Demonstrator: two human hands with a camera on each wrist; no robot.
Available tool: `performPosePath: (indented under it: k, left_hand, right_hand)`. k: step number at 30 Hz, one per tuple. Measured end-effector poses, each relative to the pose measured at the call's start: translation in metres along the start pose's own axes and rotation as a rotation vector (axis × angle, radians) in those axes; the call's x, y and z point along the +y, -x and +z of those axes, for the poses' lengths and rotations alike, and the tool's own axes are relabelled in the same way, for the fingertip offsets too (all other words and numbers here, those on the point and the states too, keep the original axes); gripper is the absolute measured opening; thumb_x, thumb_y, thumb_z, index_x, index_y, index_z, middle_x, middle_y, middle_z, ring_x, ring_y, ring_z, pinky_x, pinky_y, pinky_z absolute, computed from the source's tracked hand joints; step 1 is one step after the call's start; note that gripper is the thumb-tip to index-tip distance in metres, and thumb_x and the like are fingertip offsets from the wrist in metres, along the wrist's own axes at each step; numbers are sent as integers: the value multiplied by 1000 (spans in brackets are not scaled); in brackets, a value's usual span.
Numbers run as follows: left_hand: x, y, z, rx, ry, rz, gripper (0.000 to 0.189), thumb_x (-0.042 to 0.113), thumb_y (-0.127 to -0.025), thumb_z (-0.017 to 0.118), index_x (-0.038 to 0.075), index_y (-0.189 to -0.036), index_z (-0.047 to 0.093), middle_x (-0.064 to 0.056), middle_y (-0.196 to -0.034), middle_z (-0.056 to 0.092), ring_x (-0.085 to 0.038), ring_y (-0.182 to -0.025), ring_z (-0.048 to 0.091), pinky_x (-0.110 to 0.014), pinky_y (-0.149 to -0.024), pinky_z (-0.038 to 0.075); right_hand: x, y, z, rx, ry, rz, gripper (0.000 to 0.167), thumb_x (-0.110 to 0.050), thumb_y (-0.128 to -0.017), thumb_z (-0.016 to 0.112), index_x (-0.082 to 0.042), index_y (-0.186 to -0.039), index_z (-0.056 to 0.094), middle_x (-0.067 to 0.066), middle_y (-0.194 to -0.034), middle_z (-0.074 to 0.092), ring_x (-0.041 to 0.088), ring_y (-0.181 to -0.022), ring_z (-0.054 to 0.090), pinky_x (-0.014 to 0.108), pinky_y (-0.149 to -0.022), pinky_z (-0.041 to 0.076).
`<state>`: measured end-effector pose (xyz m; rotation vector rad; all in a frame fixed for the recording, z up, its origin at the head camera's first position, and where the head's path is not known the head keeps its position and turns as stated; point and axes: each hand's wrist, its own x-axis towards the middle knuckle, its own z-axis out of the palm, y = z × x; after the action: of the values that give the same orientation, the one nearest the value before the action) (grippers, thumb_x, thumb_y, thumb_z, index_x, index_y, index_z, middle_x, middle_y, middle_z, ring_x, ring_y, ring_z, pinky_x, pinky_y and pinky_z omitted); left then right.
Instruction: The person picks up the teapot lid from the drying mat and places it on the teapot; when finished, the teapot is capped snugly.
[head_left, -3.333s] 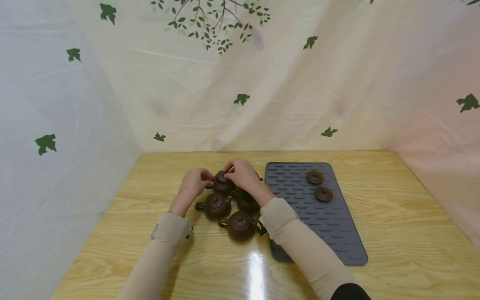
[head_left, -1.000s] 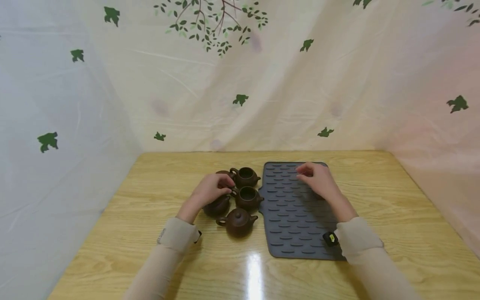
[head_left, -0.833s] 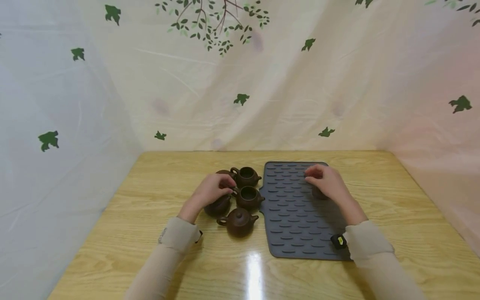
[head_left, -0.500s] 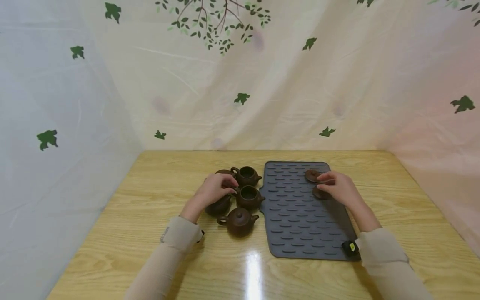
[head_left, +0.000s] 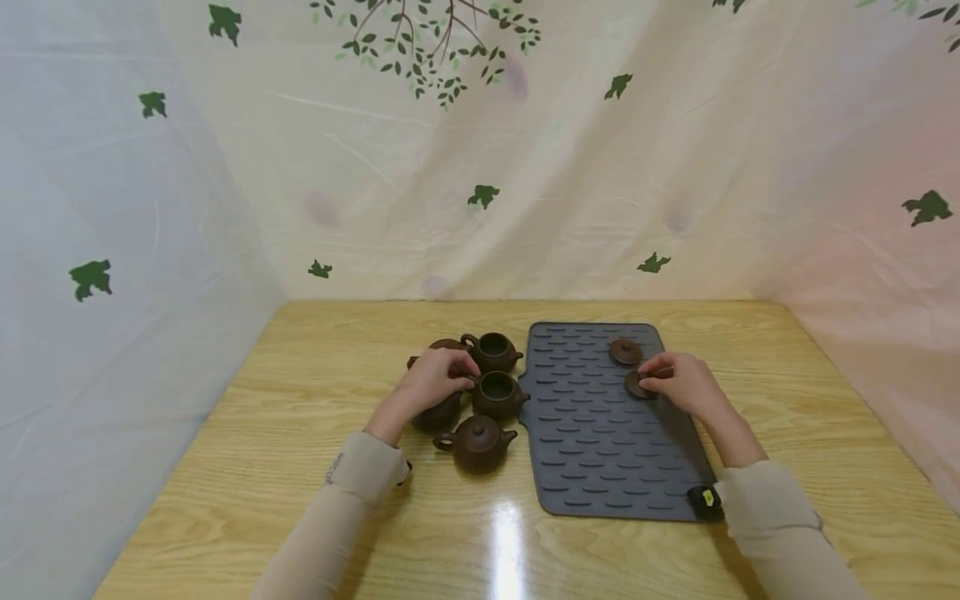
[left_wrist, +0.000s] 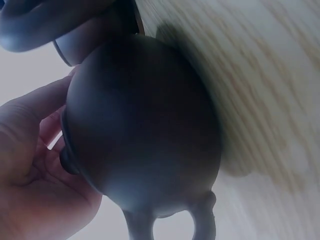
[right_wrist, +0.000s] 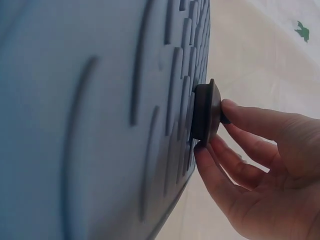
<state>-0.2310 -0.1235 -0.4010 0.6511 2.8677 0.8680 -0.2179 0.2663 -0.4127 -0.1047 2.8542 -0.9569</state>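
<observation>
At the right of the mat point(head_left: 592, 467), my right hand point(head_left: 686, 383) pinches a dark brown teapot lid point(head_left: 636, 385). The right wrist view shows fingertips at its knob and rim, with the lid point(right_wrist: 206, 112) close against the ridged mat. My left hand point(head_left: 431, 379) is over a lidded teapot point(head_left: 438, 415), its fingertips at the handle side of an open teapot point(head_left: 498, 395). In the left wrist view, the lidded teapot point(left_wrist: 150, 125) hides part of the left hand point(left_wrist: 40, 155), whose visible fingers reach loosely behind it.
Another lid point(head_left: 626, 351) lies further back on the mat. A second open teapot point(head_left: 493, 352) and a partly hidden teapot point(head_left: 447, 344) stand behind. A lidded teapot point(head_left: 480, 444) stands in front. A printed curtain point(head_left: 375, 183) borders the wooden table point(head_left: 300, 375).
Both hands were at the back left teapot. My right hand has since moved to the mat, then rightward and nearer, and pinches a lid. My left hand has shifted rightward.
</observation>
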Motion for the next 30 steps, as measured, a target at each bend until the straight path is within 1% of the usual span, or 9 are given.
performPosePath:
  k: [3, 10, 17, 24, 27, 30]
  left_hand:
    - [2, 1, 0, -5, -10, 2, 9, 14, -90, 74, 15, -99, 74, 0, -98, 76, -15, -91, 71, -35, -86, 57]
    - [2, 1, 1, -1, -23, 6, 8, 15, -90, 74, 17, -98, 74, 0, -99, 76, -16, -93, 70, -36, -87, 56]
    - [4, 1, 0, -1, -30, -1, 8, 15, -90, 74, 17, -97, 74, 0, -98, 75, -16, -92, 70, -36, -86, 56]
    - [5, 0, 1, -2, -20, -19, 7, 15, -90, 74, 17, -96, 74, 1, -96, 76, -15, -91, 70, -36, -86, 56]
    - [5, 0, 1, -4, -14, -20, 6, 14, -90, 74, 17, -96, 74, 0, -96, 76, -16, -91, 71, -36, -86, 57]
    - [5, 0, 1, -10, -13, -21, 7, 14, -90, 73, 16, -97, 75, 0, -98, 76, -17, -93, 71, -36, -86, 57]
  right_hand:
    - [-2, 0, 1, 5, 3, -2, 24, -17, -95, 68, 0, -112, 69, 27, -118, 67, 43, -107, 64, 41, -74, 56]
    - [-10, -1, 3, 13, -13, -38, 22, -16, -95, 67, -1, -111, 69, 26, -118, 67, 42, -107, 65, 42, -75, 57]
    - [-22, -5, 8, 23, -29, -63, 21, -17, -94, 69, -3, -109, 70, 23, -114, 70, 38, -104, 66, 42, -76, 56]
    - [-34, -9, 13, 43, -34, -121, 20, -16, -93, 71, -2, -108, 71, 20, -108, 72, 34, -99, 69, 40, -76, 56]
    - [-41, -9, 15, 39, -43, -131, 20, -16, -93, 71, -2, -108, 71, 19, -108, 72, 33, -99, 68, 40, -76, 55]
    - [-48, -8, 17, 30, -45, -131, 21, -17, -94, 70, -3, -109, 71, 18, -109, 72, 33, -101, 67, 43, -79, 56]
